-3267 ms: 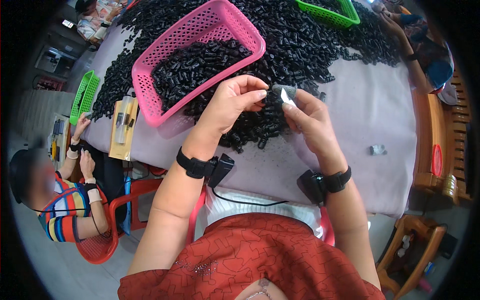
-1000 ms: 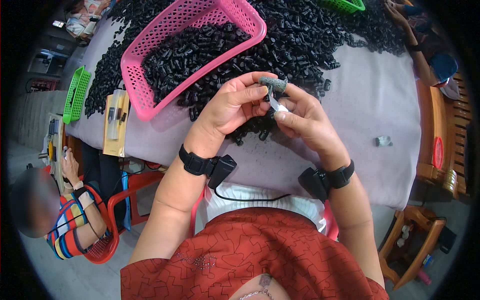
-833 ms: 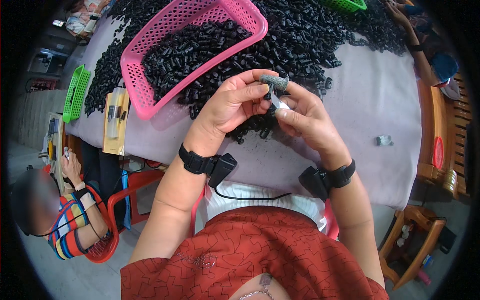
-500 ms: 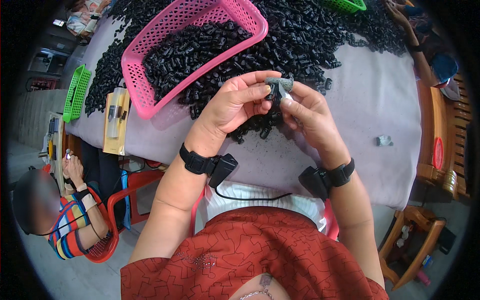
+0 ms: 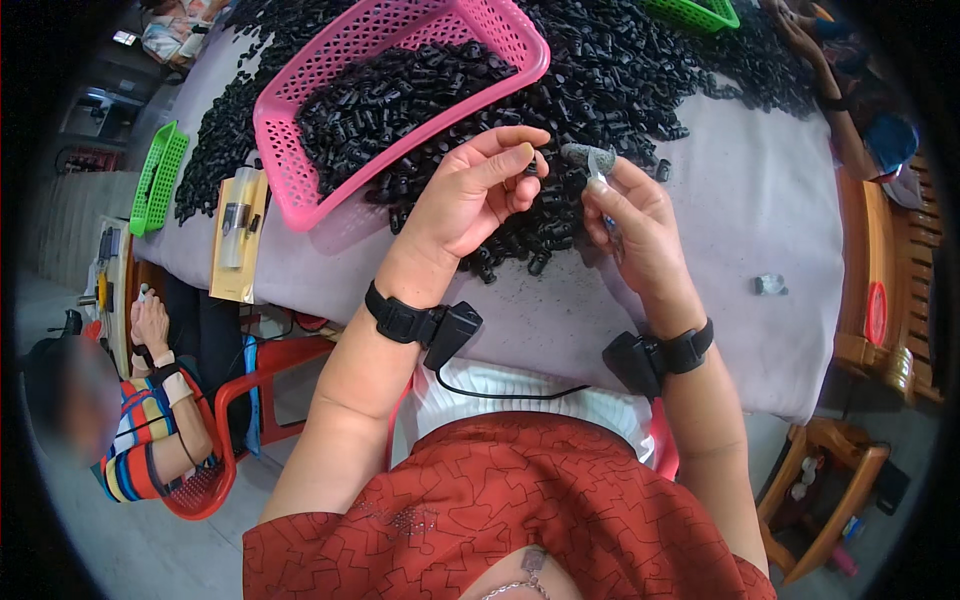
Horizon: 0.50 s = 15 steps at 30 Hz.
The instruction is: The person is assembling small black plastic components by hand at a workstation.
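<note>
Lavender-grey cloth covers the bench, with a heap of small black parts spread around a pink basket that holds more of them. To the left sits a co-worker in a striped top. What has just changed is the gap: the two hands, together half a second ago, now stand apart. The left hand pinches one black part between thumb and fingers, above the near edge of the heap; the right hand grips a small knife, blade upward beside a grey sleeve on its index finger (another grey scrap lies to the right). So blade and part appear out of contact.
</note>
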Motion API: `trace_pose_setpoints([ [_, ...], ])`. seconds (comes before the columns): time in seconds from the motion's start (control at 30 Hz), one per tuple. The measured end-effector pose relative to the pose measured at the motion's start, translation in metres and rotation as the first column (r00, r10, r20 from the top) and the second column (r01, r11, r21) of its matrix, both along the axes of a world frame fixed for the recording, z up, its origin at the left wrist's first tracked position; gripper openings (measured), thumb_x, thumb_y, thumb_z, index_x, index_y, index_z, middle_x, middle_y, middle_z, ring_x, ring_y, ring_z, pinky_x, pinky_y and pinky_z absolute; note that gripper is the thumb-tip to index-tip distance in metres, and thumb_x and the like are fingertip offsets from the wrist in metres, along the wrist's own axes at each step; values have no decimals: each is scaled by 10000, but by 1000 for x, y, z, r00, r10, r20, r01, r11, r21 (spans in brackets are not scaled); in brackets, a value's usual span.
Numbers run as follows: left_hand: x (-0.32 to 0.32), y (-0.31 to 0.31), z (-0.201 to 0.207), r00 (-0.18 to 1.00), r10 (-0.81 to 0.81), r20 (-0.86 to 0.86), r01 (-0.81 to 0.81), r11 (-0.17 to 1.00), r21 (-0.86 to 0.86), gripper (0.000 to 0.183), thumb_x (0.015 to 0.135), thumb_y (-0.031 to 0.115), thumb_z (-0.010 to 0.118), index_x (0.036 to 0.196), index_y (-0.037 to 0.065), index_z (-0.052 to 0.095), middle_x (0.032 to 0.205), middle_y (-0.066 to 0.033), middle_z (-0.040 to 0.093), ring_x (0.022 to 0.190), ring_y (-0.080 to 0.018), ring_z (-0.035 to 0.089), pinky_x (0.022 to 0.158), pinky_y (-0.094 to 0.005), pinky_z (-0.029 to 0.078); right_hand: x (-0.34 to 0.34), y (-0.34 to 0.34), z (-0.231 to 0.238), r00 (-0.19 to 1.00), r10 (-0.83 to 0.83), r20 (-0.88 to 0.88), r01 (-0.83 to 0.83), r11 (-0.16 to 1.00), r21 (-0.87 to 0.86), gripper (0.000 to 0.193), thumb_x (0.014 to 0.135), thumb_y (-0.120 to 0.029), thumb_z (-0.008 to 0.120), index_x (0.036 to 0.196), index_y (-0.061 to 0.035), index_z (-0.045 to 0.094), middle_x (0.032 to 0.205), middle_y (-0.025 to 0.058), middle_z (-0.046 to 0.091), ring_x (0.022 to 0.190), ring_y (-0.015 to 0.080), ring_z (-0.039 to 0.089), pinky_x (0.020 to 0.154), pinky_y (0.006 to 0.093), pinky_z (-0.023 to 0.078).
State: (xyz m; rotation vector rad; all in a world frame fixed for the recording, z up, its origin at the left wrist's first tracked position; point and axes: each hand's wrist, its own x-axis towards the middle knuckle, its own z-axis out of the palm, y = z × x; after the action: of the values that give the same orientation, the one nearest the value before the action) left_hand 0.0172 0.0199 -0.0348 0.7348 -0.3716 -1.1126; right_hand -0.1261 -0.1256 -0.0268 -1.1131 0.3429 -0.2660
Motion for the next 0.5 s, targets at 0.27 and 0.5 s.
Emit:
trace_pose_setpoints([
  [0.27,0,0,0,1000,28,-6,-28,999,-16,336,915,114,638,1228,4,589,1061,-132,664,763,-126,649,677,-210,576,-1,0,-1,1000,17,-24,-18,999,-29,147,940,-159,600,1023,-38,582,710,-29,550,524,31,459,435,175,294],
  [0.5,-2,0,4,1000,-10,28,9,1000,26,345,940,118,598,1258,-14,569,1076,-133,666,780,-122,653,699,-218,578,-1,1,3,998,45,-45,-46,998,-38,122,938,-162,606,959,-47,571,697,-30,540,521,32,449,441,179,292],
])
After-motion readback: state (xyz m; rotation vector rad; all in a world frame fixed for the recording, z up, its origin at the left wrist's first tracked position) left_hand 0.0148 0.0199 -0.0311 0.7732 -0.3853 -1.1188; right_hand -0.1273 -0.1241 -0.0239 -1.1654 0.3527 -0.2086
